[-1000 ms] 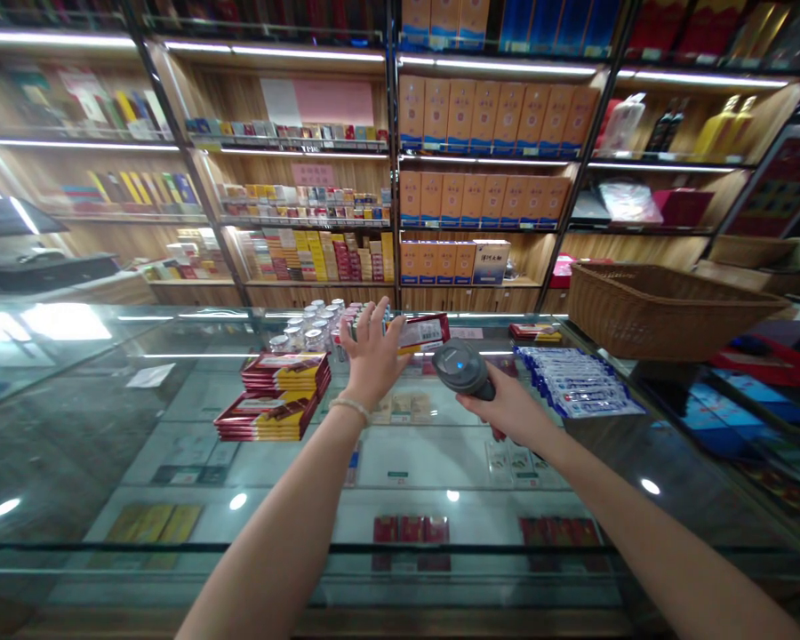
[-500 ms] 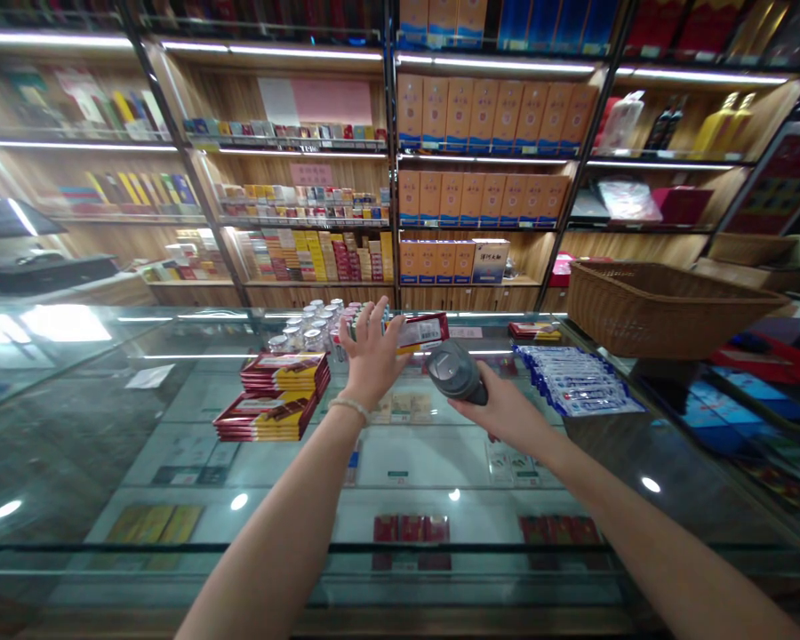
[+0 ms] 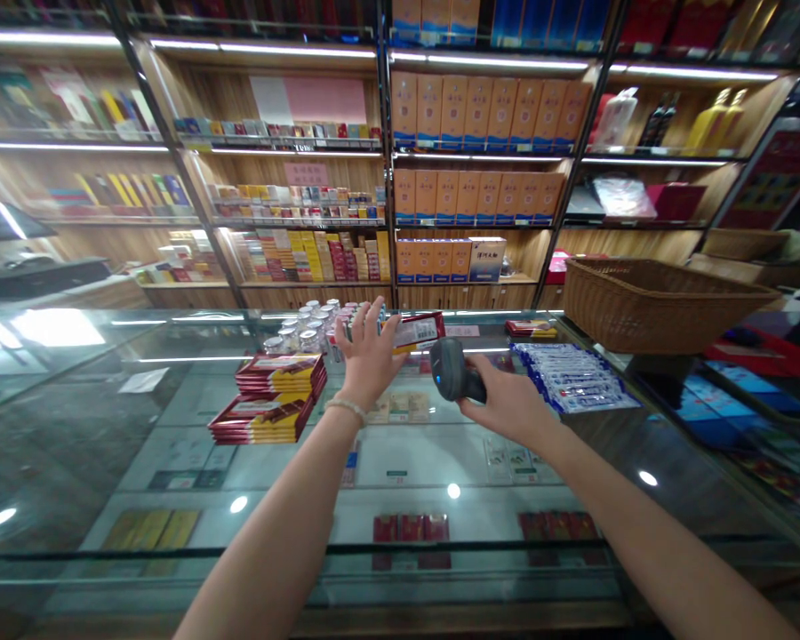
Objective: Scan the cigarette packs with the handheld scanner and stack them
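My left hand [image 3: 368, 357], with a pale bracelet at the wrist, grips a red and yellow chocolate bar [image 3: 419, 332] by its left end, over the glass counter. White barcode labelling shows on the side of the bar toward me. In my right hand [image 3: 512, 400] is a dark handheld barcode scanner [image 3: 448, 369], its handle wrapped by the fingers and a small blue light lit on its head. The scanner head stands close to the bar's lower right end. Left of my left hand, two stacks of similar chocolate bars [image 3: 267, 404] lie on the glass.
Small clear-lidded bottles [image 3: 300, 329] stand behind the chocolate stacks. On the right lie blue-and-white packets [image 3: 577, 378], a few more red and yellow bars [image 3: 531, 329] and a wicker basket [image 3: 663, 307]. Shelves of boxes [image 3: 476, 111] line the back wall.
The scanner has turned in my right hand: its head now tips upright and shows a blue light, where its broad face showed before. My left hand still holds the bar almost in place.
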`<state>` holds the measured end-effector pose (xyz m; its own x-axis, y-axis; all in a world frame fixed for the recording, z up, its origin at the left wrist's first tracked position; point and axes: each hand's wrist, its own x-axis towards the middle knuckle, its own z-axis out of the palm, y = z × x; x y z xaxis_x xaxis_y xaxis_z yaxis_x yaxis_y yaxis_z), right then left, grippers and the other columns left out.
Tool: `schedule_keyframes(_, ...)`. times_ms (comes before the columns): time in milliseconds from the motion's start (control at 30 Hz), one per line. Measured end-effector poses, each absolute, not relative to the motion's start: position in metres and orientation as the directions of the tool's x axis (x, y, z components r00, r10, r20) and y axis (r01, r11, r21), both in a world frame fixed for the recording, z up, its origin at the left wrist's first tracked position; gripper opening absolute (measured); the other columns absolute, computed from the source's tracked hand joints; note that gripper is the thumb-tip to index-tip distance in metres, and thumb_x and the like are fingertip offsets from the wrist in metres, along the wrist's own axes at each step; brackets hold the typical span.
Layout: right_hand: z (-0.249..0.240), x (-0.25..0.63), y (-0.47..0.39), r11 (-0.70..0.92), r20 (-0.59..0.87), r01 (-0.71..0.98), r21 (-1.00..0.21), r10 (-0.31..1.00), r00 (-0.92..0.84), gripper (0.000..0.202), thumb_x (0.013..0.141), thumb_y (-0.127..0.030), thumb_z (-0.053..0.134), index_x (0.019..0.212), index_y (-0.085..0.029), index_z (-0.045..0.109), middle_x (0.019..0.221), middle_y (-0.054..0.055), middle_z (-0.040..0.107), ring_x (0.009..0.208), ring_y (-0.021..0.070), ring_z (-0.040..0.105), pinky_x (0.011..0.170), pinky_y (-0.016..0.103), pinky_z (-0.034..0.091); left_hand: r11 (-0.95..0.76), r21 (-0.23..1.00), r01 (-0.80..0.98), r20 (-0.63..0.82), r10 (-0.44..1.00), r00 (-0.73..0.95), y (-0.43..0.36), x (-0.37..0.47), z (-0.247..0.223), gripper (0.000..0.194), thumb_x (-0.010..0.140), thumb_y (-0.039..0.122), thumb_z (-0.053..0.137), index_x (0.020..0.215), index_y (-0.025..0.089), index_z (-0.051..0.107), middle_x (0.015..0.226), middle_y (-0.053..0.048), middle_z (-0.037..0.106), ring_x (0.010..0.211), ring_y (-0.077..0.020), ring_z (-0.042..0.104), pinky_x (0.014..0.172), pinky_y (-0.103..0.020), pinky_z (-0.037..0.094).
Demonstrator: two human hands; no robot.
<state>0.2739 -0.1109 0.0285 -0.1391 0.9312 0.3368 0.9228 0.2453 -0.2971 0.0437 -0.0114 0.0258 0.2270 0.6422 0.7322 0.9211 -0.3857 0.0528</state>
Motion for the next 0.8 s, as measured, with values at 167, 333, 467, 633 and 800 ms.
schedule_keyframes(167,0.022,0.285,-0.101,0.310,0.423,0.941,-0.137,0.877,-0.227,0.040,0.091,-0.036,0.066,0.129,-0.023,0.063,0.129,0.010,0.071,0.122,0.0303,0.065,0.092,0.038,0.056,-0.387,0.050,0.921,0.733,0.640,0.229,-0.013,0.044,0.027,0.059,0.079,0.030,0.080,0.135,0.028,0.062,0.169,-0.015,0.037,0.157,-0.0396,0.031,0.127,-0.069,0.005)
schedule_keyframes(333,0.012,0.287,-0.094,0.311,0.418,0.946,-0.097,0.875,-0.245,0.041,0.090,-0.039,0.069,0.127,-0.021,0.066,0.136,0.012,0.064,0.124,0.0302,0.062,0.093,0.040,0.058,-0.390,0.050,0.919,0.730,0.643,0.233,-0.012,0.044,0.026,0.058,0.081,0.030,0.079,0.136,0.028,0.061,0.169,-0.016,0.037,0.157,-0.0395,0.030,0.127,-0.070,0.005)
schedule_keyframes(467,0.008,0.283,-0.094,0.323,0.396,0.941,-0.104,0.881,-0.258,0.039,0.089,-0.036,0.072,0.125,-0.021,0.067,0.136,0.013,0.061,0.121,0.0287,0.063,0.088,0.037,0.059,-0.395,0.063,0.917,0.724,0.650,0.230,-0.012,0.045,0.027,0.056,0.081,0.029,0.078,0.135,0.028,0.062,0.169,-0.016,0.037,0.158,-0.0396,0.028,0.127,-0.070,0.004)
schedule_keyframes(633,0.003,0.282,-0.092,0.333,0.394,0.933,-0.137,0.882,-0.257,0.039,0.088,-0.036,0.074,0.123,-0.020,0.069,0.131,0.013,0.061,0.118,0.0291,0.065,0.086,0.037,0.061,-0.389,0.061,0.919,0.719,0.656,0.229,-0.012,0.045,0.027,0.057,0.080,0.029,0.080,0.135,0.028,0.062,0.170,-0.015,0.036,0.158,-0.0400,0.029,0.127,-0.069,0.003)
schedule_keyframes(800,-0.007,0.285,-0.086,0.368,0.413,0.917,-0.152,0.867,-0.279,0.037,0.086,-0.035,0.076,0.119,-0.021,0.072,0.130,0.013,0.060,0.117,0.0298,0.065,0.091,0.041,0.061,-0.388,0.049,0.920,0.725,0.648,0.235,-0.011,0.045,0.026,0.059,0.080,0.029,0.081,0.135,0.028,0.062,0.170,-0.015,0.036,0.158,-0.0395,0.029,0.127,-0.069,0.002)
